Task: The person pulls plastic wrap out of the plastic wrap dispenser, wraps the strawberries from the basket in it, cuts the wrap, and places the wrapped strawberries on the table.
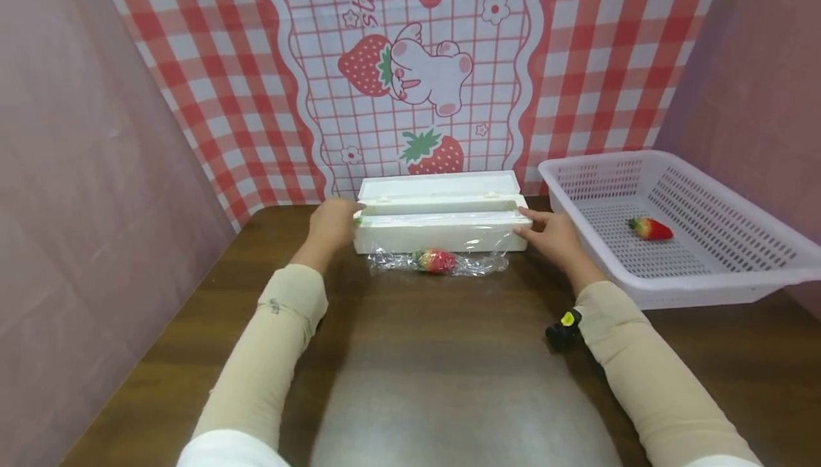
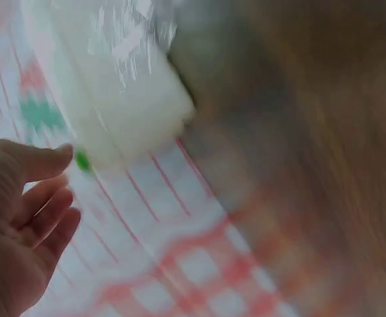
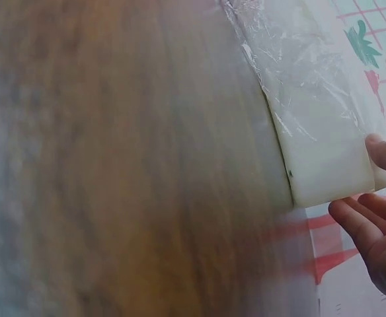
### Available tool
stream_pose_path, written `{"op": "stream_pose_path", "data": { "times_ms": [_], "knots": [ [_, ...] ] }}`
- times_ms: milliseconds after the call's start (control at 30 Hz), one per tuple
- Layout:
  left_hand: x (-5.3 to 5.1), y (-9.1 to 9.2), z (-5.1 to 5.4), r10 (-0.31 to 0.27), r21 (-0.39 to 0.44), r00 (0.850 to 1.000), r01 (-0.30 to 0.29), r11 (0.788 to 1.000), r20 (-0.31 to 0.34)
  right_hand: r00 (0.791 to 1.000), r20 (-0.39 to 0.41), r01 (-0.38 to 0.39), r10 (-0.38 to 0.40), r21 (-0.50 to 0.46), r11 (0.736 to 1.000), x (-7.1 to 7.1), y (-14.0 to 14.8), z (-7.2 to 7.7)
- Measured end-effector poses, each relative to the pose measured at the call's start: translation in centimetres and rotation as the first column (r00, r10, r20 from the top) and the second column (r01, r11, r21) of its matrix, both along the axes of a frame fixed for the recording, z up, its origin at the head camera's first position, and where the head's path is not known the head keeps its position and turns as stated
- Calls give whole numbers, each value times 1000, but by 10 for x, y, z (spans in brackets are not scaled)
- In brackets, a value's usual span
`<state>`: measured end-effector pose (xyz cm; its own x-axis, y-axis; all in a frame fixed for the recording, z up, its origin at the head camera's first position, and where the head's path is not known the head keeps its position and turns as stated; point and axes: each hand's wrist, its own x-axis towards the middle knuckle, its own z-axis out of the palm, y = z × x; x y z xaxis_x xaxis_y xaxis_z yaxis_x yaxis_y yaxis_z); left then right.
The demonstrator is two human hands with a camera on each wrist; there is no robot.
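Now a white box (image 1: 410, 240) is flanked as a strawberry (image 1: 437, 262) is seen under film (image 1: 490, 265)

At its right end, the box is clasped near the corner between the thumb and fingers of the right hand (image 1: 553, 237); at its left end, the left hand (image 1: 332, 226) is held with fingers loosely bent and unclamped, its thumb beside a green piece (image 2: 82, 160), though whether that is touched cannot be told. The strawberry is laid on the table (image 1: 410, 331) just in front of the box, across whose front face film is also spread. With a firm hold apparent at one end only, the box could be swung askew by a sudden pull; the film could be torn by a snag, and the strawberry rolled aside by a tug on its wrapping
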<state>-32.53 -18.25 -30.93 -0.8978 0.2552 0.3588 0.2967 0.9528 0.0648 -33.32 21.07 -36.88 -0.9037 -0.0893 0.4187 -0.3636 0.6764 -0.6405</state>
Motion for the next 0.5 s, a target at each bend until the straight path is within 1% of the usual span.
{"op": "stream_pose_path", "data": {
  "times_ms": [33, 67, 100, 133, 167, 200, 233, 267, 300, 333, 400, 467, 500],
  "knots": [
    [5, 10, -2, -26, -21, 1000, 26, 999, 1, 1000, -4, 2, -2, 4, 1000, 0, 0, 0],
    [10, 21, -4, -85, -63, 996, 84, 994, -1, 1000, -10, 3, -3, 7, 1000, 0, 0, 1],
    [15, 33, -7, -154, -105, 988, 154, 982, 11, 1000, -11, 3, -2, 10, 1000, 0, 0, 1],
    [20, 45, -9, -226, -146, 973, 229, 962, 38, 1000, -12, 1, -1, 14, 1000, 0, -1, 2],
    [24, 56, -12, -290, -185, 954, 298, 936, 71, 1000, -10, -3, 3, 14, 1000, 0, -1, 2],
    [27, 67, -15, -346, -225, 933, 360, 905, 101, 1000, -4, -7, 7, 14, 1000, 1, -1, 3],
    [30, 76, -18, -390, -255, 912, 409, 876, 125, 1000, 5, -11, 11, 14, 1000, 1, -1, 4],
    [32, 84, -21, -412, -287, 901, 433, 854, 134, 1000, 14, -14, 14, 11, 1000, 1, -2, 4],
    [33, 91, -23, -419, -312, 898, 439, 843, 131, 1000, 23, -14, 14, 12, 1000, 2, -2, 4],
    [33, 96, -26, -420, -335, 899, 436, 835, 122, 1000, 26, -12, 12, 15, 1000, 2, -1, 4],
    [31, 103, -30, -408, -361, 907, 417, 834, 104, 999, 39, -12, 12, 5, 1000, 2, -1, 4],
    [28, 106, -33, -395, -356, 912, 406, 842, 107, 998, 55, -22, 24, -28, 999, 2, -1, 3],
    [26, 107, -34, -394, -349, 912, 407, 844, 111, 997, 67, -33, 36, -56, 998, 1, -1, 2]
  ]
}}
